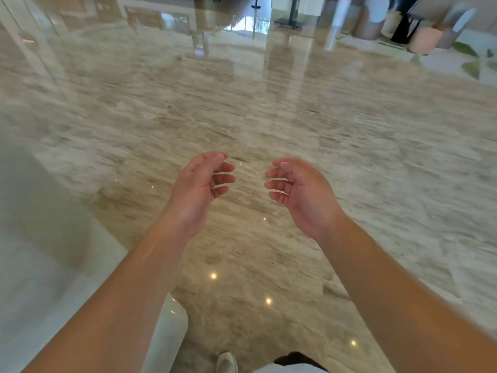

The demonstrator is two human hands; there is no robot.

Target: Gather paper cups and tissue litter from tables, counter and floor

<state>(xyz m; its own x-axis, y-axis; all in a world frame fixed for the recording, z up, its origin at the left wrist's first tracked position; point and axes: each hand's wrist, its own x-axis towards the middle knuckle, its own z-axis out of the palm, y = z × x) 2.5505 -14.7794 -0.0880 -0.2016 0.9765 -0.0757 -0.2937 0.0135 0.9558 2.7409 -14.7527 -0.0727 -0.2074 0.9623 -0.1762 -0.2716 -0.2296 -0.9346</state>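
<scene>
Hands, left (pixel 200 181) and right (pixel 298 185), loosely curled, empty.

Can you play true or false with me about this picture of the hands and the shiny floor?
1. Both hands are holding nothing. True: the left hand and right hand hang loosely curled, holding nothing.
2. The glossy beige marble floor shows small bright light spots. True.
3. The right hand grips a paper cup. False: no cup shows anywhere near the hands.
4. The two hands are clasped together. False: a gap separates them.
5. A pale shoe shows at the bottom edge. True.
</scene>
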